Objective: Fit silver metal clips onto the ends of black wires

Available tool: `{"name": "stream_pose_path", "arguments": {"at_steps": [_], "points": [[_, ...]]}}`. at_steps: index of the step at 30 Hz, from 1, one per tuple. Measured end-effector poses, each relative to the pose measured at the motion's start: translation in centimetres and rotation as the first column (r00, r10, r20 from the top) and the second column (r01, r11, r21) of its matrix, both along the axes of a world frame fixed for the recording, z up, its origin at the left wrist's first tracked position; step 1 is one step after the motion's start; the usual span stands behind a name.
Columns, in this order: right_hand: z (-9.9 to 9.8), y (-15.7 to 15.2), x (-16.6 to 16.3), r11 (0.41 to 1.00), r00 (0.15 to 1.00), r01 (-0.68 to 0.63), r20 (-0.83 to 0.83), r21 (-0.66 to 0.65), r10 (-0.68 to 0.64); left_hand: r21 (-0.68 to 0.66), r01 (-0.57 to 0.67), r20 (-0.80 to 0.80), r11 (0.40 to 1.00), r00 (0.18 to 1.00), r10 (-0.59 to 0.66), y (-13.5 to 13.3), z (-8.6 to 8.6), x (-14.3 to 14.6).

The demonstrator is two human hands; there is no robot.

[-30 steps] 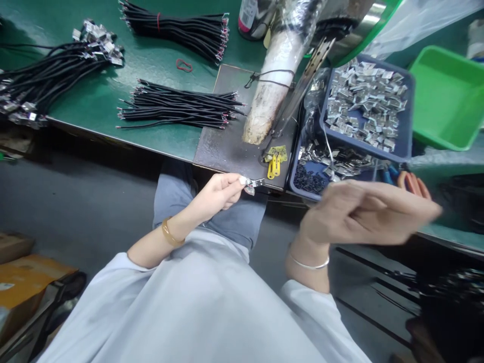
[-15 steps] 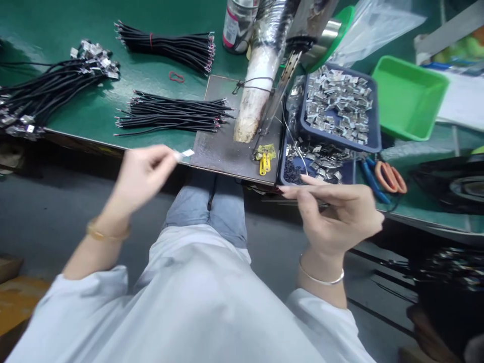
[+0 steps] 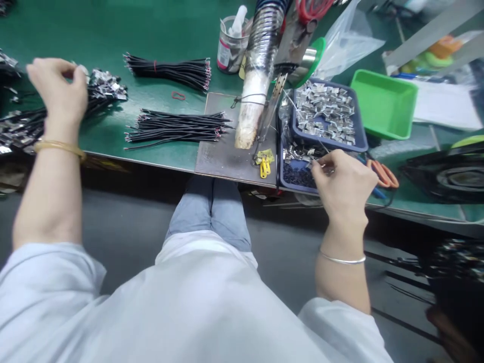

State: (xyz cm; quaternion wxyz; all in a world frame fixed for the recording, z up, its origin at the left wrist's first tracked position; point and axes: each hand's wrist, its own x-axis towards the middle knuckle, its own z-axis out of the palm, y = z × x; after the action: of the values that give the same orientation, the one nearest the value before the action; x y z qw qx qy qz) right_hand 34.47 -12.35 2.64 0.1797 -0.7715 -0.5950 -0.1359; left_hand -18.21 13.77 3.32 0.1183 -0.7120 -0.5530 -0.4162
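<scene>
Cables (image 3: 93,104) at your 10 o'clock, left hand (image 3: 58,93) curled there; tray (image 3: 298,187) at 3, right hand (image 3: 346,181) same; gripping? can't tell.

A jar (image 3: 227,53) with something white sticking out of its top stands behind the brown board's (image 3: 227,164) back edge. A red band (image 3: 178,96) lies just left of the board's back left corner. On the bench's (image 3: 166,27) right part sits a green bin (image 3: 385,103), paper (image 3: 448,108) just beside it. Orange-handled scissors (image 3: 383,173) lie near the bench's front edge, left of a black object (image 3: 442,174).
</scene>
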Motion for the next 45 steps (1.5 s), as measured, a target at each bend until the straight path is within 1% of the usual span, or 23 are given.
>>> {"name": "stream_pose_path", "arguments": {"at_steps": [1,2,3,5,7,8,10,13,18,22,24,26,28,30,33,34,36,38,39,40,42,43,45], "points": [[0.0,0.2,0.0,0.999,1.000,0.019,0.008,-0.028,-0.019,-0.061,-0.039,0.068,0.997,0.997,0.043,-1.6,-0.3,2.2],[0.0,0.4,0.0,0.998,0.999,0.032,0.012,-0.060,-0.031,-0.108,0.013,0.111,0.994,0.994,0.000,-3.4,-0.5,4.7],[0.0,0.6,-0.1,0.995,0.999,0.045,0.016,-0.093,-0.043,-0.128,0.129,0.137,0.983,0.984,-0.111,-5.3,-0.9,7.4],[0.2,1.2,-0.5,0.984,0.998,0.064,0.023,-0.167,-0.061,-0.107,0.376,0.116,0.921,0.924,-0.364,-8.9,-1.7,12.6],[0.5,1.7,-0.9,0.972,0.998,0.067,0.027,-0.226,-0.062,-0.189,0.533,0.042,0.824,0.843,-0.536,-11.4,-2.7,16.6],[0.6,1.8,-1.2,0.967,0.998,0.062,0.022,-0.246,-0.058,-0.235,0.553,0.016,0.799,0.824,-0.566,-12.1,-3.3,17.9],[1.2,2.0,-1.8,0.959,0.998,0.049,-0.012,-0.278,-0.054,-0.290,0.546,-0.003,0.786,0.821,-0.572,-12.8,-4.2,19.5],[2.3,2.0,-2.4,0.937,0.991,0.040,-0.103,-0.347,-0.081,-0.285,0.549,0.018,0.786,0.823,-0.568,-13.1,-4.8,19.7],[3.9,2.4,-2.7,0.890,0.976,0.007,-0.189,-0.456,-0.105,-0.260,0.584,0.052,0.769,0.803,-0.593,-13.1,-4.7,18.7],[4.2,2.7,-2.5,0.887,0.970,-0.012,-0.222,-0.461,-0.103,-0.227,0.556,0.081,0.800,0.829,-0.553,-11.9,-4.8,18.5],[4.3,2.7,-2.6,0.883,0.967,-0.010,-0.231,-0.469,-0.111,-0.195,0.532,0.082,0.824,0.846,-0.526,-11.0,-4.3,18.4],[4.4,2.8,-2.7,0.873,0.962,-0.004,-0.241,-0.487,-0.130,-0.149,0.514,0.072,0.845,0.858,-0.509,-10.4,-3.0,18.3],[4.4,2.8,-2.7,0.867,0.958,0.004,-0.248,-0.499,-0.147,-0.094,0.492,0.027,0.866,0.870,-0.492,-10.4,-0.9,18.3],[4.3,2.9,-2.5,0.872,0.959,-0.010,-0.252,-0.489,-0.130,0.003,0.454,-0.067,0.891,0.889,-0.452,-11.3,1.4,18.3],[3.7,3.1,-1.7,0.882,0.964,-0.063,-0.257,-0.466,-0.066,0.203,0.410,-0.186,0.889,0.908,-0.376,-14.3,4.0,18.7],[3.3,3.1,-1.3,0.887,0.965,-0.088,-0.259,-0.453,-0.037,0.221,0.397,-0.175,0.891,0.915,-0.364,-15.5,4.4,19.0],[2.5,3.0,-0.5,0.899,0.965,-0.139,-0.261,-0.416,0.029,0.129,0.392,-0.059,0.911,0.920,-0.388,-18.3,4.3,19.9],[1.9,2.7,0.0,0.917,0.966,-0.164,-0.249,-0.363,0.074,-0.020,0.484,0.198,0.875,0.860,-0.471,-20.7,3.3,21.2],[1.6,2.4,0.1,0.930,0.968,-0.156,-0.239,-0.332,0.077,-0.083,0.539,0.349,0.838,0.803,-0.482,-21.7,2.5,22.0],[1.5,2.0,0.1,0.946,0.970,-0.142,-0.230,-0.292,0.075,-0.146,0.588,0.502,0.795,0.737,-0.453,-22.4,1.7,22.8],[1.5,1.1,-0.4,0.977,0.967,-0.138,-0.236,-0.163,0.097,-0.245,0.694,0.760,0.677,0.571,-0.310,-23.4,0.2,24.4],[1.7,0.6,-0.8,0.986,0.959,-0.151,-0.252,-0.072,0.128,-0.263,0.748,0.848,0.609,0.480,-0.224,-23.6,-0.4,25.2],[2.0,-0.5,-2.0,0.976,0.938,-0.172,-0.281,0.133,0.203,-0.252,0.835,0.944,0.489,0.324,-0.066,-23.8,-1.2,26.5]]}}
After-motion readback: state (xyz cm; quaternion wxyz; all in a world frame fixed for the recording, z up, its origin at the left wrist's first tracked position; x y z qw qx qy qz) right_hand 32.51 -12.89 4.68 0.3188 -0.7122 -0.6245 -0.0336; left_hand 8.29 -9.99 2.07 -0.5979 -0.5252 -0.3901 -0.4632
